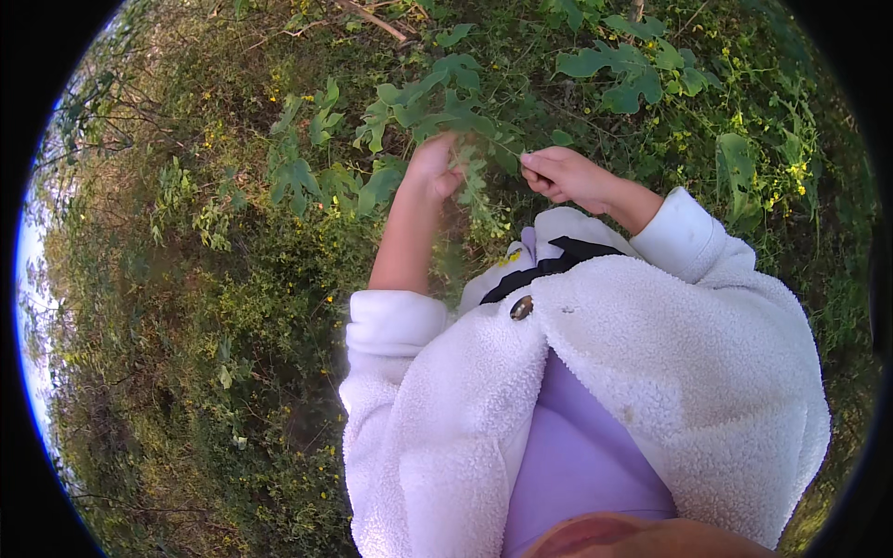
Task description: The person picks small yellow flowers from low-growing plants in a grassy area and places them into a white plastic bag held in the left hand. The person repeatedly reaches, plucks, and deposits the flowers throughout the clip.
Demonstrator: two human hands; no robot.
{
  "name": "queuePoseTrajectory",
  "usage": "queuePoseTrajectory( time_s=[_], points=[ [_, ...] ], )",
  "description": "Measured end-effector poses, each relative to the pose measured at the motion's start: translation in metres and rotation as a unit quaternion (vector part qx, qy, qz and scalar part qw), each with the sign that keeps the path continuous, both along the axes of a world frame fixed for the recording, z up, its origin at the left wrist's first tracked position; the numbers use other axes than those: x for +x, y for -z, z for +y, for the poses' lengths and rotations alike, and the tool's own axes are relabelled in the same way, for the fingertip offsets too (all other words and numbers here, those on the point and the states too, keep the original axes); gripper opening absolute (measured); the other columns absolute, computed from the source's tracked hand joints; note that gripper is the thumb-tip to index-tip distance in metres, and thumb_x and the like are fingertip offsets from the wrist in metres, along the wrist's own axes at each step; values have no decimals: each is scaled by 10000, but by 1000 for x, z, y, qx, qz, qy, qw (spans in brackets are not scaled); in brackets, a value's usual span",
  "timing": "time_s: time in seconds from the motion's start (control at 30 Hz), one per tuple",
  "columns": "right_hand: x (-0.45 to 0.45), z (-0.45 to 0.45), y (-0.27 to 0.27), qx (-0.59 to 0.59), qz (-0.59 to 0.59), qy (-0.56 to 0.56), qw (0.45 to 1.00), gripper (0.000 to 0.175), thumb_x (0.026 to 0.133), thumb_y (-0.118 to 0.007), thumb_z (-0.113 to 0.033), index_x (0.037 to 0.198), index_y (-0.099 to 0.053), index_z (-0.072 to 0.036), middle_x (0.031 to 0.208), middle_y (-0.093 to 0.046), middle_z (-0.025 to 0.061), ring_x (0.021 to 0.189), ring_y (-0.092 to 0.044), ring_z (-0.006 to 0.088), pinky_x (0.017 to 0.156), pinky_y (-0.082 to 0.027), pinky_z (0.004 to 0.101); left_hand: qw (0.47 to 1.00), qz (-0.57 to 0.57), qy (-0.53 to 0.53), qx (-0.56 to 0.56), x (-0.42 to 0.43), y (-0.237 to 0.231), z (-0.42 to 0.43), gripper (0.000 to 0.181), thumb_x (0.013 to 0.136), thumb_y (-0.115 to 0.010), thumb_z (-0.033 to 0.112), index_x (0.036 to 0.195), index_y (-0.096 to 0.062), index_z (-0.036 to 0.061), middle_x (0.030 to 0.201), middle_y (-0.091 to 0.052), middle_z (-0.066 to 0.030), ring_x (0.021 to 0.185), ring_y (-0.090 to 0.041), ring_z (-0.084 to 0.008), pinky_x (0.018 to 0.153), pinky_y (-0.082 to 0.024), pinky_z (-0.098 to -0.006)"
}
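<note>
Lobed green leaves on a branch spread just above my left hand, which is partly hidden by foliage. Its fingers curl among the leaves, and what they grip cannot be made out. To its right, my right hand pinches a thin green stem between thumb and fingers. The stem runs left towards the leaves over my left hand. A leafy sprig hangs between the two hands. Below them, a black strap crosses the front of my white fleece jacket.
Dense shrubs with small yellow flowers fill the left side. Larger lobed leaves stand at the upper right, and a broad leaf with holes hangs further right. A bare dry branch crosses the top.
</note>
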State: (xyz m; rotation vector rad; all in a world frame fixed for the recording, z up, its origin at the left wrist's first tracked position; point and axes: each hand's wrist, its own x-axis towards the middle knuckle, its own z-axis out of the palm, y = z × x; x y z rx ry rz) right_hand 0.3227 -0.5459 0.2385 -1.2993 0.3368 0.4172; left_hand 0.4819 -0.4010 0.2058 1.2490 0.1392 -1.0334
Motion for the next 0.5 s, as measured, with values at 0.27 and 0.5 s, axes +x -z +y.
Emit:
queuePoseTrajectory(
  time_s=[0.27,0.5],
  points=[
    [-20,2,-19,205,-50,89,973,214,922,-414,-178,956,-535,-4,840,-508,27,679,-434,52,567,-364,169,1000,-7,-16,25,0,-20,-3,103,890,-478,141,862,-546,69,628,-285,27,460,-221,-68,388,-174,-198],
    [0,27,-28,171,-37,7,984,325,898,-475,-313,937,-566,-4,859,-546,34,720,-481,84,664,-407,218,997,-40,-21,68,0,-8,-12,162,863,-545,212,850,-585,55,626,-336,17,429,-209,-72,375,-181,-205]
  ],
)
